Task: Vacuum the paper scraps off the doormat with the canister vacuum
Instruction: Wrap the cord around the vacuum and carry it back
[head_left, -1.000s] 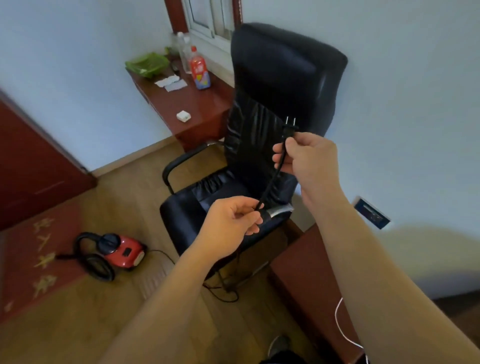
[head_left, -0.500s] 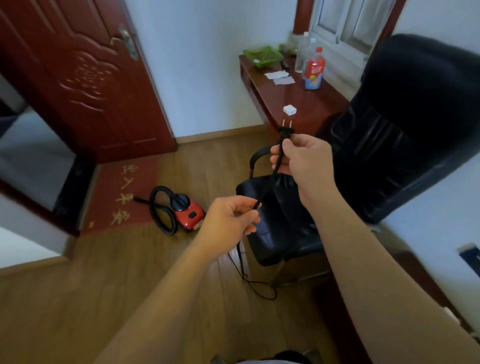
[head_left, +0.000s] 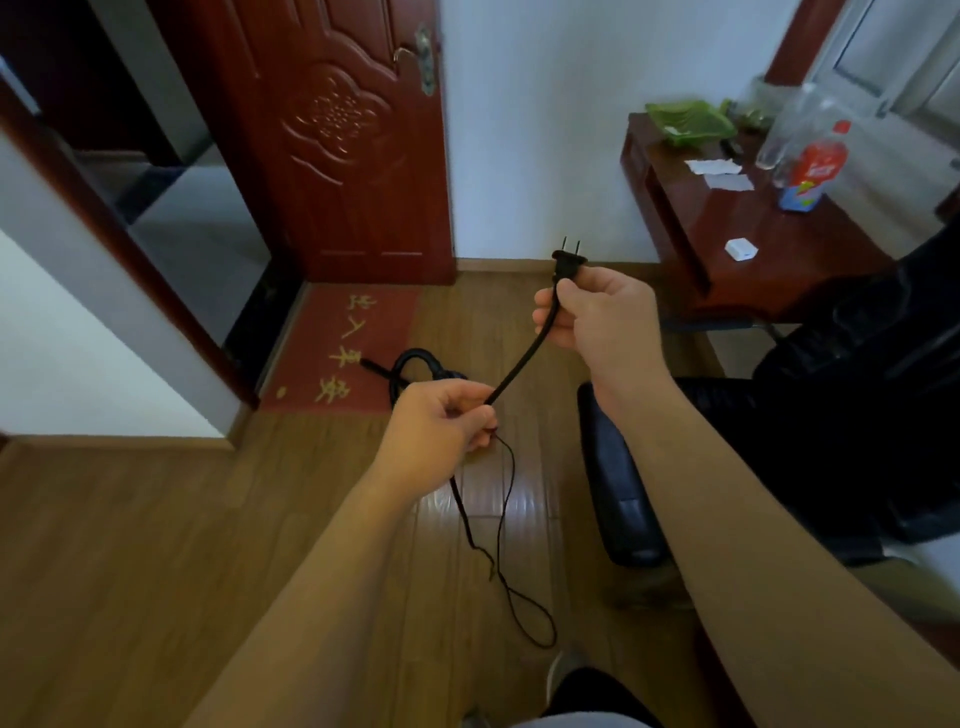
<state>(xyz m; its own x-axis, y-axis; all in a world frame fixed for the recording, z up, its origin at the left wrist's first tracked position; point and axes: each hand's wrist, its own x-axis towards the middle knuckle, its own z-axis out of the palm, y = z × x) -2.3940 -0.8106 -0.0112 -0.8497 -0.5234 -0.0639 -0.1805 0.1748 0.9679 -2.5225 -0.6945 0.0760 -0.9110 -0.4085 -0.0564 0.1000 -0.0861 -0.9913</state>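
- Doormat (head_left: 358, 338), red with yellow characters, is lying on the wooden floor (head_left: 156, 545) at the foot of the door (head_left: 337, 130), its left edge running along the dark threshold.
- Vacuum hose (head_left: 410, 356) is looping at the doormat's right edge, its tip resting on the mat; the canister is sitting almost wholly hidden behind the left hand (head_left: 441, 431).
- Power cord (head_left: 519, 364) is running straight between both hands, its slack trailing down into a loop on the floor.
- Just under the plug (head_left: 569, 260), the right hand (head_left: 597, 317) is gripping the cord, prongs pointing up.
- Lower down, the left hand is pinching the cord, apart from the right.
- Black chair (head_left: 831, 415) is standing at the right, beside a desk (head_left: 727, 223) carrying a bottle (head_left: 810, 171).
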